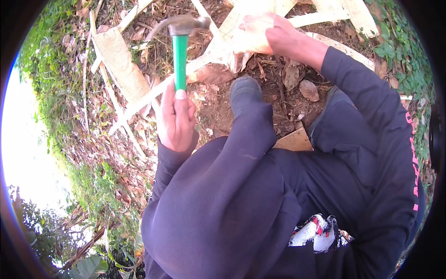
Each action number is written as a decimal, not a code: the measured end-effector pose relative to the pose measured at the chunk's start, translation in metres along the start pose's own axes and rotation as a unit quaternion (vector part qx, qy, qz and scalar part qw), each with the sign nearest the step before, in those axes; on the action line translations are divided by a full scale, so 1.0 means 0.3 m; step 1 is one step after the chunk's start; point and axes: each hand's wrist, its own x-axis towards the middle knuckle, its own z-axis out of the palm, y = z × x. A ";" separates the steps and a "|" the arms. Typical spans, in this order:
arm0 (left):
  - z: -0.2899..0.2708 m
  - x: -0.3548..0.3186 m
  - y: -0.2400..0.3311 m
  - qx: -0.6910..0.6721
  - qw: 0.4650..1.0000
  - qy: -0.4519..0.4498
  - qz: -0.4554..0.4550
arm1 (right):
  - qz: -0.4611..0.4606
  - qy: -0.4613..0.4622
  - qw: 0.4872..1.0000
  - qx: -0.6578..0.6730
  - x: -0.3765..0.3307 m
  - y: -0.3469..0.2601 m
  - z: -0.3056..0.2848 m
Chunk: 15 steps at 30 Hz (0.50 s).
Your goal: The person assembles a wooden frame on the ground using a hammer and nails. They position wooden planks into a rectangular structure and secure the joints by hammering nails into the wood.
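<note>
My left hand [176, 118] is wrapped around the lower handle of a claw hammer [180, 51] with a green grip. The hammer stands upright in the view, its metal head at the top, the claw pointing left and the striking face right. Farther away and to the right, my right hand [265, 35] rests at pale wooden boards [283, 7] that cross there. Its fingers are curled together, and strong glare hides what they pinch, if anything. A long thin wood strip [148, 96] runs from near that hand down to the left, passing behind the hammer.
A wide rough board [121, 65] lies on thin strips at the left. Between my legs is a piece of wood [294, 141]. My boot [245, 93] stands on soil with dry leaves [309, 90]. Green plants [409, 51] grow at the right and left edges.
</note>
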 end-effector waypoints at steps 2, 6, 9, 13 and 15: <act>-0.029 0.037 0.015 -0.035 0.999 -0.028 -0.027 | 0.035 -0.021 0.999 0.018 0.004 -0.012 -0.012; -0.178 0.148 0.047 0.021 0.991 -0.131 0.004 | -0.005 0.027 1.000 -0.009 -0.002 0.009 0.031; -0.272 0.295 0.054 -0.048 0.983 -0.151 0.097 | 0.007 0.002 1.000 -0.013 -0.019 0.010 0.045; -0.337 0.390 0.132 0.084 0.985 -0.147 -0.044 | 0.105 -0.052 0.993 0.028 -0.015 0.004 0.039; -0.294 0.385 0.084 0.106 0.990 -0.095 -0.012 | 0.124 -0.098 0.987 0.015 -0.022 0.009 0.048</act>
